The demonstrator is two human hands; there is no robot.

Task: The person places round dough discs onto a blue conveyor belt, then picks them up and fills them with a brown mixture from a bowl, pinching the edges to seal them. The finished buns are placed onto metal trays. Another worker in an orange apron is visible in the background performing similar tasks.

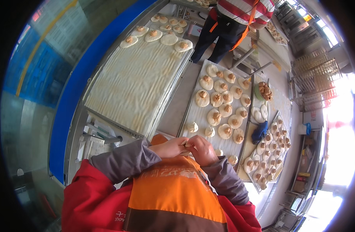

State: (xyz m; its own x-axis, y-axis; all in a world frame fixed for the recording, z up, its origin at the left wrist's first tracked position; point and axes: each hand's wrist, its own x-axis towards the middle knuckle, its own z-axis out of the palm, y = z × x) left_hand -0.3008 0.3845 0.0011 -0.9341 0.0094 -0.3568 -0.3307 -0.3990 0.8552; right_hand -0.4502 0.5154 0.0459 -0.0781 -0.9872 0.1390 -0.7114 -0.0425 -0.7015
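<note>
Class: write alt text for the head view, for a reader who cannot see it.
A person's left hand and right hand pinch what looks like dough before an orange apron. Ahead lies a tray of dough rounds, mostly topped with filling; a co-worker stands beyond.

From the left hand (167, 148) and right hand (204, 150), a first tray (127, 83) lies at eleven o'clock, dough rounds (153, 37) on its far end; a second tray (198, 115), also bearing dough rounds, at one; a bowl (257, 92) at two; a cloth (258, 133) and third tray (252, 180) near three.
</note>
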